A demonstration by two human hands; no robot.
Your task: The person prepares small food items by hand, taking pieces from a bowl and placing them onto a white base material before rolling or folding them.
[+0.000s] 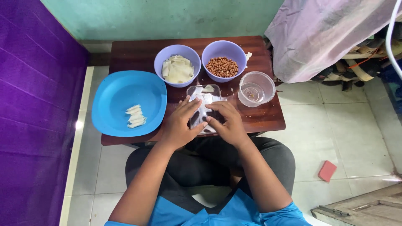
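A clear rectangular tray (193, 90) lies on the small brown table (264, 119) in front of me. A thin pale pastry sheet (204, 106) rests on it, with a small triangular piece (208, 88) at its far end. My left hand (181, 122) and my right hand (226, 122) both press fingertips on the pastry sheet from either side. To the left, a blue plate (117, 94) holds several folded pastry pieces (135, 116).
A lilac bowl of pastry sheets (177, 69) and a lilac bowl of peanuts (222, 66) stand at the back. A clear glass bowl (256, 88) with a little liquid sits right. A red sponge (327, 170) lies on the tiled floor.
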